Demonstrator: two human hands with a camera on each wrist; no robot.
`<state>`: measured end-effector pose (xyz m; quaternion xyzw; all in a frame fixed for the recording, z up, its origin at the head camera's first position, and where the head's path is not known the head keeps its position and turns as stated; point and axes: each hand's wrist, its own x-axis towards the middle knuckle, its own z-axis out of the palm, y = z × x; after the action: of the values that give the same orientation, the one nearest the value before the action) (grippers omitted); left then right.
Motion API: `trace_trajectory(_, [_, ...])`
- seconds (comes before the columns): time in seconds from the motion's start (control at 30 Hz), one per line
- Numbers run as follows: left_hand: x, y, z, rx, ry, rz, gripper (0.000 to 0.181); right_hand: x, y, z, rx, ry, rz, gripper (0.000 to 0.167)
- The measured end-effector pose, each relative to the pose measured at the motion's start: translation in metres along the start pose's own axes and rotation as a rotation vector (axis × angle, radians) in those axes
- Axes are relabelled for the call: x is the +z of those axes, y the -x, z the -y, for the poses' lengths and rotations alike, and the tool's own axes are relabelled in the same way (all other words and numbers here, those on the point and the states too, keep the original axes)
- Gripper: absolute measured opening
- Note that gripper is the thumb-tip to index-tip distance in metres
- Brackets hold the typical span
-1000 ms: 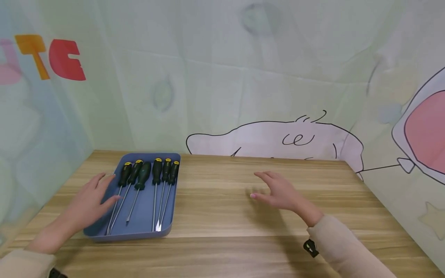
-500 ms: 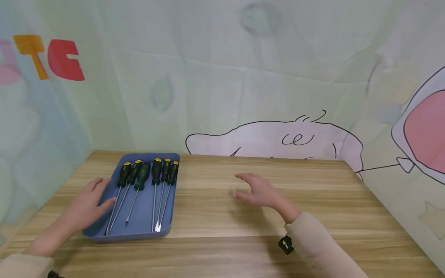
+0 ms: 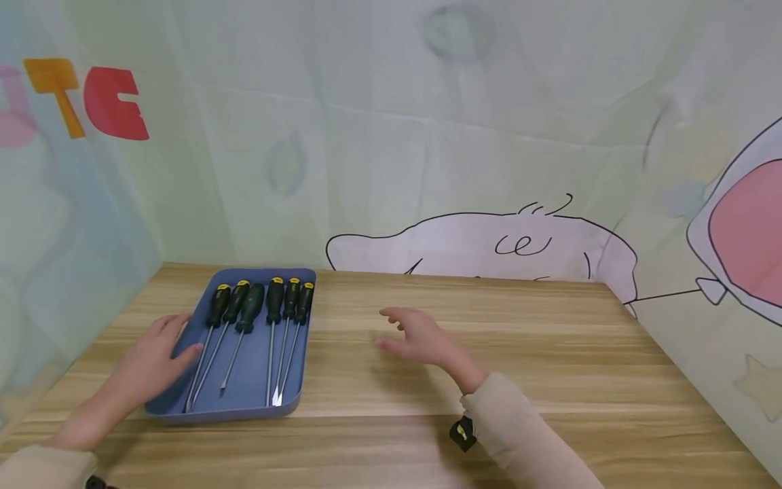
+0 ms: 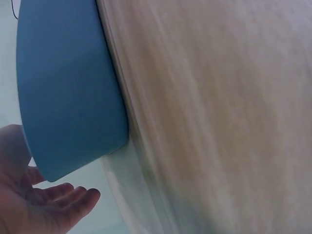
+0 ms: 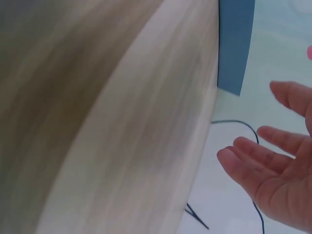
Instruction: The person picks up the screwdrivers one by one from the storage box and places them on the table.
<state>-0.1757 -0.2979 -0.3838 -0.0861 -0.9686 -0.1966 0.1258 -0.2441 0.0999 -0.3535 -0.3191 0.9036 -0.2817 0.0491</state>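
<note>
Head view suggests little is done: all six screwdrivers [image 3: 249,309] lie unheld in the blue tray [image 3: 253,373], the loosely spread left hand [image 3: 149,363] at its left side, contact unclear, the empty, relaxed right hand [image 3: 421,337] above the table [image 3: 379,390].

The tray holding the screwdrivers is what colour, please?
The tray is blue; the head view shows it best.

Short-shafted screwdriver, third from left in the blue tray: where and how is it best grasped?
Probably by its thick handle, from above and slightly right: the tray wall rings it, and the gap to the next handle rightward widens toward the shaft.
</note>
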Motion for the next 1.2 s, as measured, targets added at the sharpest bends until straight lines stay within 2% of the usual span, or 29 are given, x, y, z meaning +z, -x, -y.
trace_trajectory(0.27, [0.000, 0.003, -0.002, -0.063, 0.009, -0.006, 0.055, 0.019, -0.015, 0.012, 0.064, -0.134, -0.030, 0.049])
trace_trajectory(0.4, [-0.002, 0.002, -0.003, -0.130, 0.020, 0.036, 0.055, 0.029, -0.020, 0.021, 0.142, -0.227, -0.023, 0.051])
trace_trajectory(0.53, [-0.001, 0.001, -0.003, -0.159, 0.040, 0.050, 0.053, 0.039, -0.025, 0.028, 0.228, -0.309, -0.037, 0.053])
trace_trajectory(0.63, [0.001, 0.001, -0.003, -0.162, 0.061, 0.037, 0.052, 0.046, -0.030, 0.033, 0.287, -0.429, -0.047, 0.054])
trace_trajectory(0.8, [0.001, 0.001, -0.004, -0.179, 0.108, 0.043, 0.052, 0.059, -0.039, 0.036, 0.386, -0.707, -0.067, 0.054])
trace_trajectory(0.87, [0.002, 0.001, -0.004, -0.189, 0.121, 0.050, 0.052, 0.064, -0.042, 0.037, 0.409, -0.776, -0.078, 0.053])
trace_trajectory(1.03, [0.001, 0.001, -0.004, -0.210, 0.151, 0.062, 0.051, 0.073, -0.045, 0.042, 0.417, -0.868, -0.105, 0.052])
trace_trajectory(1.2, [0.002, 0.001, -0.003, -0.222, 0.149, 0.031, 0.046, 0.079, -0.048, 0.051, 0.406, -0.921, -0.105, 0.051])
